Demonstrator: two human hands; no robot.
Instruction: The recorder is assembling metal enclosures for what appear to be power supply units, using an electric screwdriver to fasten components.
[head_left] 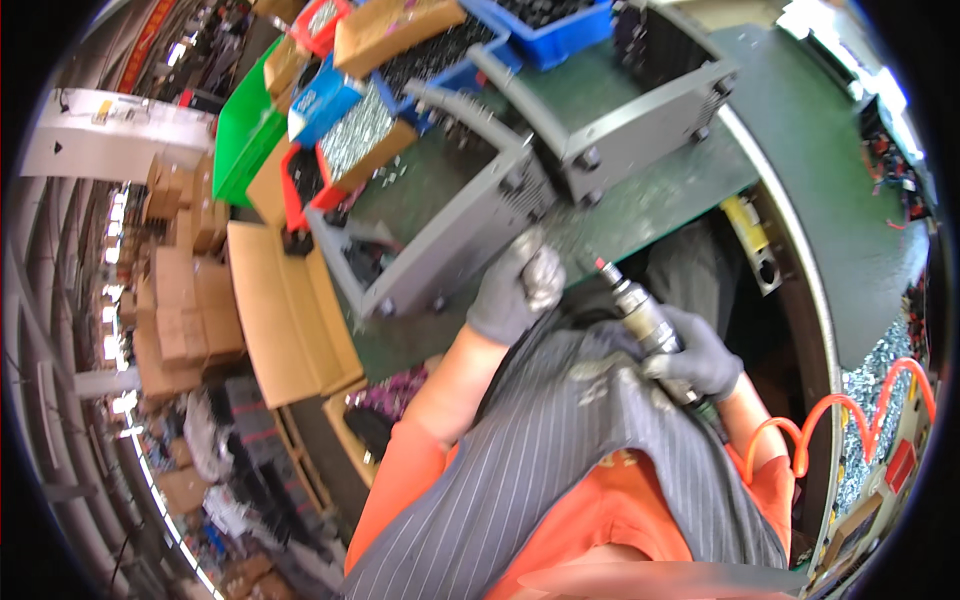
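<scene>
My right hand [700, 355], in a grey glove, is wrapped round a metal-bodied power screwdriver [648, 325]. The tool's red-ended tip points up and left, over my lap. My left hand [522, 285], also gloved, has its fingers curled together near the bench edge; whatever they hold, if anything, is hidden. Just beyond it stands a grey metal casing [455, 235] with black round feet on its near side, close to the left hand. A second, similar grey casing [640, 130] sits farther right and is apart from both hands.
Behind the casings are a box of silver screws [355, 135], blue bins [560, 38] of black parts and a green bin [245, 130]. An open cardboard box [285, 310] stands at the left. A coiled orange hose [825, 405] hangs by my right arm. A metal rail [790, 225] edges the right bench.
</scene>
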